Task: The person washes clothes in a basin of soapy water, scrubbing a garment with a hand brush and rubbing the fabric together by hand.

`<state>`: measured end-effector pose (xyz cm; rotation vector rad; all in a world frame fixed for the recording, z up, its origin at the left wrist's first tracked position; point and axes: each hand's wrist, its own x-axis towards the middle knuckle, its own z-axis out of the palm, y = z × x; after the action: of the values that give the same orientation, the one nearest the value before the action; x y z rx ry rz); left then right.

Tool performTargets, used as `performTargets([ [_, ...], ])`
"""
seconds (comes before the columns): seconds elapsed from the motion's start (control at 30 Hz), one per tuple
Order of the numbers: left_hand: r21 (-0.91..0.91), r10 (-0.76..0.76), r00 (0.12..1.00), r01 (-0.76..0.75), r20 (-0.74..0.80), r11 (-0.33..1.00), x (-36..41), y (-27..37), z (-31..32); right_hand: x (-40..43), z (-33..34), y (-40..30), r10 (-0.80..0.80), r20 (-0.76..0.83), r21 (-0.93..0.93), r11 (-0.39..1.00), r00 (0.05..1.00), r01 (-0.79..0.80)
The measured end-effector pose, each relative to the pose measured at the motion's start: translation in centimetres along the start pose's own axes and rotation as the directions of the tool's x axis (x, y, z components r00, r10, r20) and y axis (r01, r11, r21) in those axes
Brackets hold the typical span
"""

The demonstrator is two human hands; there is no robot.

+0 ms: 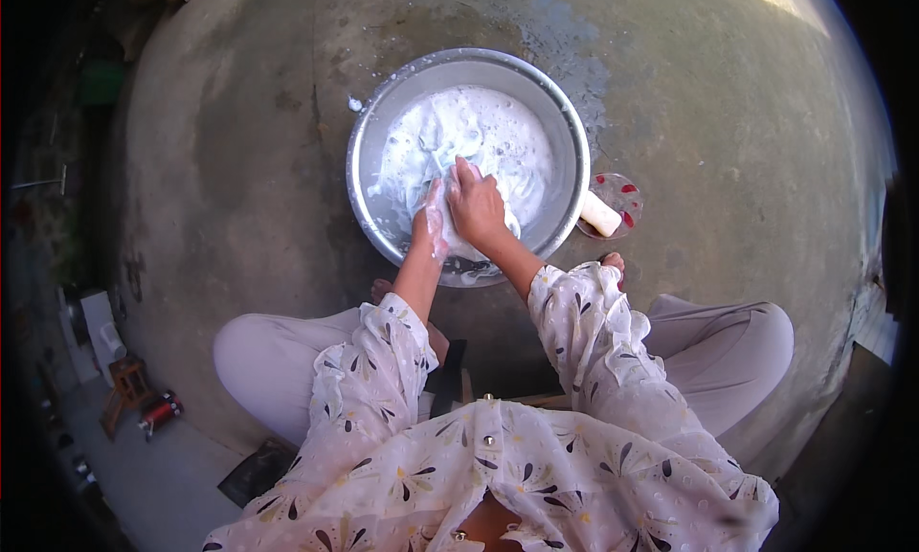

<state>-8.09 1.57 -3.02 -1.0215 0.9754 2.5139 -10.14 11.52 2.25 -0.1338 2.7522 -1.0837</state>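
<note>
A round metal basin [470, 58] stands on the floor between my knees, with foamy, sudsy water [502, 121] in it. Light-coloured wet cloth [449, 139] lies in the foam under and in front of my hands. My left hand [432, 218], streaked with suds, is at the near left of the cloth, thumb up. Right beside it, my right hand [476, 204] is curled over the bunched wet cloth. Foam and cloth hide most of my left fingers. Outside the basin on the right, a pale bar of soap [600, 214] rests on a clear dish with red spots [629, 188].
Around the basin is a concrete floor [251, 157] with damp patches. My feet are close to its near rim. At the lower left are a small wooden stool [129, 383], a red metallic object [161, 410] and a dark flat object [260, 473].
</note>
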Motion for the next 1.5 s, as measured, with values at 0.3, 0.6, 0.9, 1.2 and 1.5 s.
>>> performTargets([
  [0.3, -0.028, -0.093, 0.991, 0.091, -0.096, 0.995, 1.9, 2.0, -4.6, -3.8, -0.9, -3.6, -0.033, 0.198, 0.055, 0.998, 0.980, 0.022],
  [0.6, 0.183, 0.010, 0.995, 0.009, -0.103, 0.983, -0.2, -0.9, 3.0, 3.8, -0.8, 6.0, 0.281, 0.046, -0.013, 0.960, 0.959, -0.281],
  [0.9, 0.126, 0.023, 0.986, -0.002, -0.166, 0.992, 0.2, 1.5, 0.0, 0.4, -0.6, -0.6, 0.055, 0.032, 0.065, 0.996, 0.998, -0.057],
  [1.2, 0.702, 0.366, 0.906, -0.119, -0.213, 0.703, -1.0, 3.1, -1.3, 6.6, -1.3, 9.9, 0.043, 0.025, -0.313, 0.949, 0.999, -0.033],
  [1.5, 0.865, 0.632, 0.592, -0.303, 0.500, -0.400, 0.0, 1.5, -3.0, 5.9, -2.3, 7.5, 0.332, 0.014, 0.015, 0.943, 0.943, -0.332],
])
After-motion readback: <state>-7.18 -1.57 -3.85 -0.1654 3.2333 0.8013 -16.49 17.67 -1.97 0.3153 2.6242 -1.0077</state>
